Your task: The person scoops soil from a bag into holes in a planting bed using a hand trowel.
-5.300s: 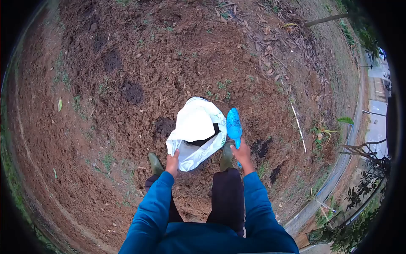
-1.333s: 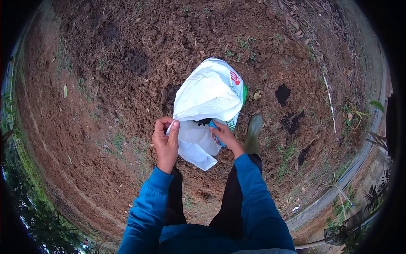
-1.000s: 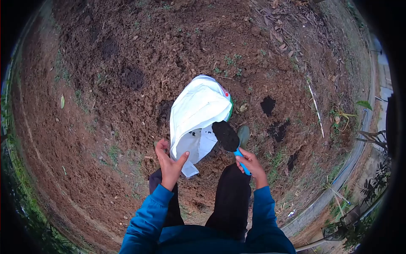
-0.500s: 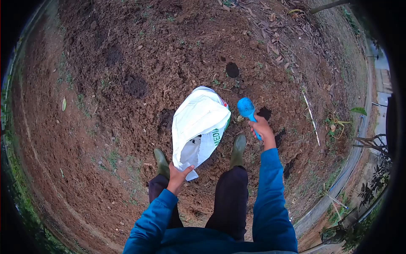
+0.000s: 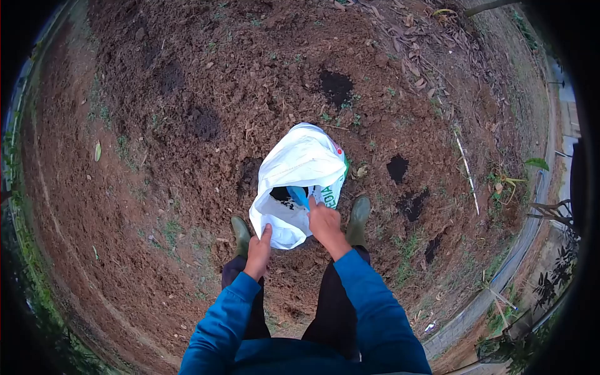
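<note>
Scoop (image 5: 299, 196) now blade-down inside bag (image 5: 303, 165)

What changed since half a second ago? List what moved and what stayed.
The right hand drew back from over the soil and pushed the blue scoop down into the mouth of the white bag. A fresh dark patch now lies on the ground ahead. The left hand still holds the bag's lower edge; both boots stay planted.

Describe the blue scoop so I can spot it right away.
Find the white bag standing on the brown soil just ahead of the green boots. At the bag's dark opening, the right hand pushes the scoop in: the only bright blue thing there.
</note>
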Available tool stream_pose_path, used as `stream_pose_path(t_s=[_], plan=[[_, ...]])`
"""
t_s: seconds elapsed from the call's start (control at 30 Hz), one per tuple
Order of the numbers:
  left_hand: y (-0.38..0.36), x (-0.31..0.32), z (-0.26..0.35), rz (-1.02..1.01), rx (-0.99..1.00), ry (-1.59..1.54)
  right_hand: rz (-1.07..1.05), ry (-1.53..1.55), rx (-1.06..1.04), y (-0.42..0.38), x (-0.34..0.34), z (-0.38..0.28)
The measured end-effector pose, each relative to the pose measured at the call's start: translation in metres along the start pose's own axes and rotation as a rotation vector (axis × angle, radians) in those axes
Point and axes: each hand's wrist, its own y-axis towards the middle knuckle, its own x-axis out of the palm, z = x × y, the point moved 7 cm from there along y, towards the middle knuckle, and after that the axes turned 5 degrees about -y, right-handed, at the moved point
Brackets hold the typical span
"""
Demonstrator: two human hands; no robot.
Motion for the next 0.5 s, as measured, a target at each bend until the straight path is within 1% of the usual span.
stream_pose_path(t_s=[0.03, 0.1, 0.13, 0.17, 0.2, 0.23, 0.27, 0.3, 0.33, 0.37, 0.4, 0.43, 0.47, 0.5], plan=[[-0.001, 0.001, 0.002, -0.004, 0.032, 0.008, 0.034, -0.129, 0.033, 0.021, 0.017, 0.001], [-0.002, -0.002, 0.004, -0.003, 0.063, 0.026, -0.080, -0.250, 0.150, 0.045, 0.038, 0.025], [-0.004, -0.002, 0.007, -0.006, 0.092, 0.022, -0.193, -0.296, 0.160, 0.049, 0.037, 0.044], [-0.005, -0.002, 0.010, -0.012, 0.121, 0.014, -0.135, -0.201, 0.201, 0.053, 0.050, 0.073], [-0.004, -0.004, 0.012, -0.011, 0.117, 0.011, 0.114, 0.172, 0.164, 0.066, 0.122, 0.128], [-0.003, -0.006, 0.013, -0.032, 0.088, -0.005, 0.109, 0.168, 0.161, 0.028, 0.060, 0.123], [-0.003, -0.006, 0.015, -0.053, 0.056, -0.020, -0.111, -0.047, 0.454, 0.041, -0.014, 0.102], [-0.008, -0.001, 0.026, -0.045, 0.085, -0.077, -0.117, -0.052, 0.454, 0.048, 0.001, 0.107], [-0.008, 0.002, 0.027, -0.042, 0.082, -0.078, 0.214, 0.101, 0.227, 0.064, 0.011, 0.098], [-0.007, 0.002, 0.031, -0.036, 0.135, -0.033, 0.539, 0.260, -0.010, 0.070, 0.021, 0.087], [-0.008, 0.000, 0.033, -0.025, 0.184, 0.014, 0.531, 0.271, -0.017, 0.080, 0.049, 0.086], [-0.008, -0.002, 0.033, 0.000, 0.174, 0.095, 0.499, 0.487, -0.007, 0.090, 0.081, 0.090], [-0.005, 0.000, 0.030, -0.071, 0.178, 0.108, 0.463, 0.701, 0.007, 0.098, 0.113, 0.095], [-0.005, 0.000, 0.030, -0.074, 0.192, 0.107, 0.421, 0.909, 0.027, 0.102, 0.143, 0.101]])
